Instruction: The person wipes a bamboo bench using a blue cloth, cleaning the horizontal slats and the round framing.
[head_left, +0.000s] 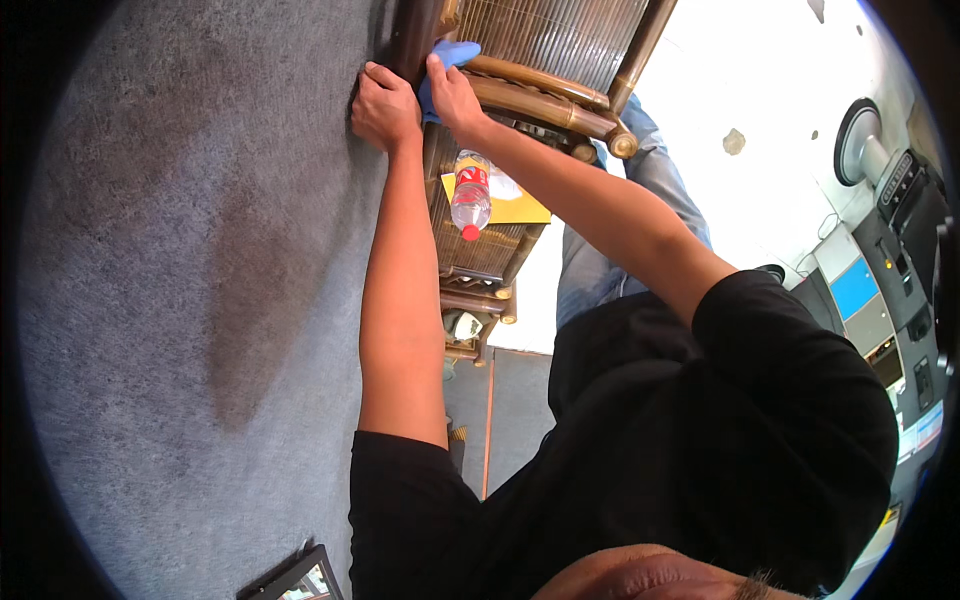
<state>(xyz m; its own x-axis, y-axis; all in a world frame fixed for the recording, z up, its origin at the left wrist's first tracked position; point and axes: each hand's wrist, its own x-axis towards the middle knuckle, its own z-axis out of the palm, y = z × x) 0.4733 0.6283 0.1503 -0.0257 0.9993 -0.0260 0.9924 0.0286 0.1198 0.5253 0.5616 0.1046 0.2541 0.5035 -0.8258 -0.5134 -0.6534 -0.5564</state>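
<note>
A thick dark brown pole (411, 37), part of the bamboo furniture, runs down from the top edge beside the grey wall. At its near end my left hand (386, 107) is curled, fingers bent around it; the fingertips are hidden. A blue cloth (454, 52) lies bunched against the pole's right side. My right hand (454, 96) presses and grips this cloth, thumb on top. Just right of the pole is a ribbed bamboo panel (555, 34) with a curved bamboo rail (536, 101).
Below my hands, a red-capped plastic bottle (472, 199) and a yellow sheet (525, 208) rest on a bamboo surface (480, 251). A white cup (467, 325) sits lower down. The textured grey wall (187, 225) fills the left. A black-framed object (300, 574) is at the bottom.
</note>
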